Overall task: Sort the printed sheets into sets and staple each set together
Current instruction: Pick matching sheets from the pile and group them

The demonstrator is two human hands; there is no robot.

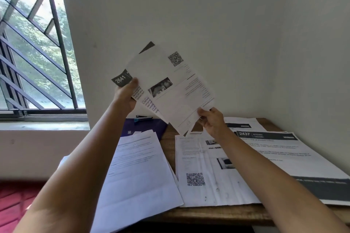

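Observation:
I hold a fanned bunch of printed sheets (170, 89) up in the air above the table. My left hand (126, 94) grips their left edge, thumb over a dark header reading 2641. My right hand (212, 121) pinches the lower right corner of the front sheet, which shows a QR code and a small photo. On the wooden table (217, 213) lie more printed sheets: a pile at the left (138, 172), a sheet with a QR code (200, 176) in the middle, and a sheet headed 2437 (280, 149) at the right. A stapler (143, 119) lies at the back.
A dark purple folder (149, 126) lies under the stapler at the table's back left. A barred window (36, 43) and its sill are to the left. The wall stands close behind the table. Red flooring (13, 206) shows at lower left.

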